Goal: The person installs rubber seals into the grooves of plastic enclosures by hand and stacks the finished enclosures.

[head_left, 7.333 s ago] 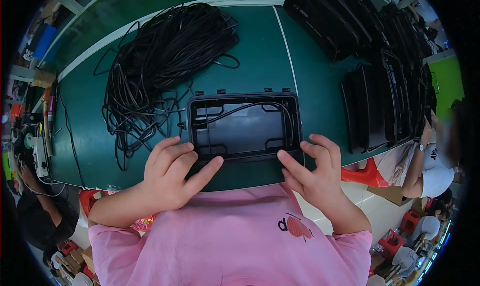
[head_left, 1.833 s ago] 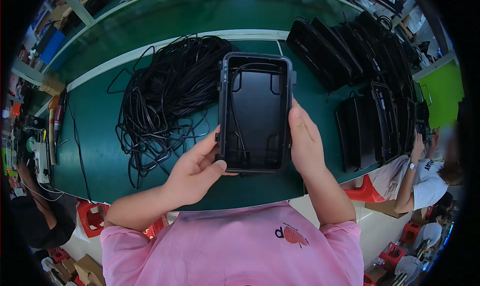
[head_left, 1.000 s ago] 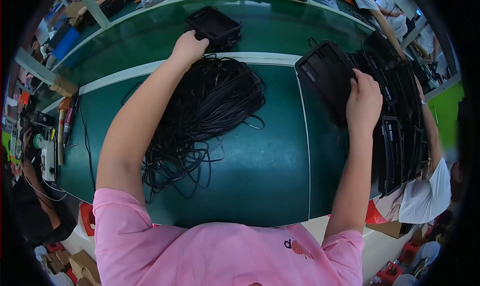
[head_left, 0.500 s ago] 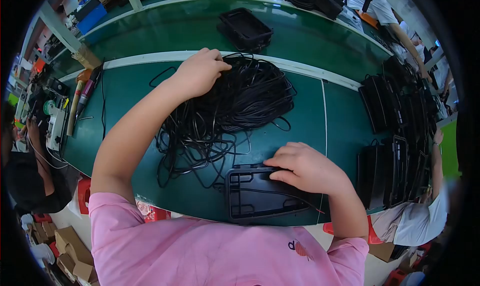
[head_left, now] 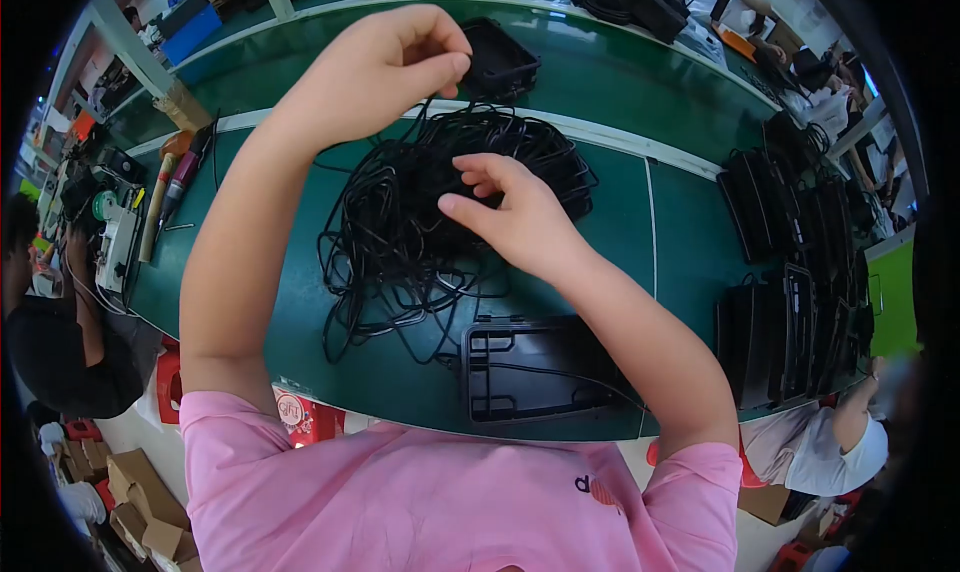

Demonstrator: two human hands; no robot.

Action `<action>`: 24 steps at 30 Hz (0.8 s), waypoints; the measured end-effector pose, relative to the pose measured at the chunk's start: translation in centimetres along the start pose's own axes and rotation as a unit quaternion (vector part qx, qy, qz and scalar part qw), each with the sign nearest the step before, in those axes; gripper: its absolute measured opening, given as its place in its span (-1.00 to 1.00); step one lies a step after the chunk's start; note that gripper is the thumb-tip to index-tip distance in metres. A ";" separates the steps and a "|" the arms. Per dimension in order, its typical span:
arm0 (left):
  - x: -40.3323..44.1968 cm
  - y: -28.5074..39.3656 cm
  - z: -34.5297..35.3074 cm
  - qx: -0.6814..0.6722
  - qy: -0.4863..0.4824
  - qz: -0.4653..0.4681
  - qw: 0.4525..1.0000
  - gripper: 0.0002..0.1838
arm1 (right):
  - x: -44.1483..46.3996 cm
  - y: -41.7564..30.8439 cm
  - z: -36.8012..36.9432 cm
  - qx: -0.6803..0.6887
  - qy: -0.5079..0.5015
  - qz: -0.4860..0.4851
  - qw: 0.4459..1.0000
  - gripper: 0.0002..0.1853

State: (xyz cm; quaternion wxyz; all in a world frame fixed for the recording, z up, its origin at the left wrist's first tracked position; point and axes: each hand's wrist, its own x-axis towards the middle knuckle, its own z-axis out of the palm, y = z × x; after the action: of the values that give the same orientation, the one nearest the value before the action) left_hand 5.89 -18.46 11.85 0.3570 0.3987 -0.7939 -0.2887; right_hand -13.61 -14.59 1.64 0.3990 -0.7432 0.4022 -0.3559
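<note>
here, left hand [head_left: 375, 70] has its grip closed, right hand [head_left: 514, 215] open over cables [head_left: 388, 194].

Cable pile: black, thin and glossy, the pile [head_left: 480, 187] is heaped in tangled loops at the centre of the frame; its upper part is densely bunched, and looser loops are spread toward the lower left.
Raised strand: a black strand [head_left: 423, 117] is lifted above the top of the pile.
Lower case: a black rectangular case [head_left: 530, 397] is laid flat, open side up, at the lower centre; its right part is hidden.
Inner cable: a thin black cable [head_left: 540, 371] is run lengthwise across the lower case.
Upper case: a black open case [head_left: 505, 64] is set at the upper centre, partly covered.
</note>
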 end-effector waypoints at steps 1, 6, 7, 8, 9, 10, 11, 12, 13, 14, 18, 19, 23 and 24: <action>-0.2 0.8 -0.4 -0.017 0.022 0.012 1.000 -0.87 | 0.6 -0.2 -0.4 -0.004 -0.026 0.015 1.000 -0.53; -1.2 3.1 -1.3 -0.026 0.089 0.029 0.995 -0.85 | 0.2 -1.2 -1.2 0.153 -0.062 0.045 0.985 -0.69; -1.3 3.3 -1.3 -0.023 0.099 0.025 0.994 -0.85 | -0.2 -1.8 -1.3 0.227 -0.078 0.044 0.970 -0.71; -1.4 3.5 -1.3 -0.020 0.109 0.022 0.994 -0.84 | -0.5 -2.1 -1.4 0.300 -0.093 0.042 0.949 -0.73; -1.5 3.8 -1.3 -0.018 0.118 0.019 0.993 -0.84 | -0.6 -2.0 -1.7 0.300 -0.090 0.042 0.949 -0.73; -1.5 4.0 -1.2 -0.016 0.127 0.017 0.992 -0.84 | -0.9 -1.7 -2.3 0.328 -0.119 0.048 0.936 -0.74; -1.6 4.2 -1.2 -0.013 0.137 0.015 0.990 -0.84 | -1.1 -1.5 -2.9 0.356 -0.149 0.054 0.921 -0.75; -1.6 4.4 -1.2 -0.011 0.148 0.014 0.989 -0.84 | -1.7 -1.3 -3.5 0.355 -0.125 0.048 0.925 -0.75; -1.7 4.5 -1.2 -0.008 0.160 0.013 0.987 -0.84 | -2.3 -1.2 -4.4 0.333 -0.096 0.044 0.937 -0.75; -2.1 4.6 -1.1 -0.009 0.159 0.015 0.987 -0.84 | -3.0 -1.1 -5.3 0.312 -0.067 0.041 0.947 -0.76; -4.2 4.4 -0.5 -0.074 0.124 -0.019 0.989 -0.85 | -6.0 0.0 -9.0 0.306 0.037 -0.003 0.951 -0.80; -4.7 4.4 -0.2 -0.087 0.106 -0.046 0.989 -0.86 | -6.9 0.1 -10.1 0.262 0.046 -0.012 0.964 -0.81; -7.6 5.1 2.0 -0.164 0.049 -0.116 0.978 -0.91 | -10.9 -1.1 -12.6 0.143 0.091 -0.023 0.985 -0.86; -8.4 5.2 2.4 -0.195 0.021 -0.129 0.972 -0.86 | -12.1 -1.7 -12.9 0.125 0.099 -0.029 0.987 -0.87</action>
State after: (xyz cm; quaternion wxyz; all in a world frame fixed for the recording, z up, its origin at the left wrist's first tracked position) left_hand 5.31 -8.26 11.49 0.4039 0.4261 -0.6564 -0.4737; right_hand -29.16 -7.31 6.13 0.4362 -0.6598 0.3701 -0.4872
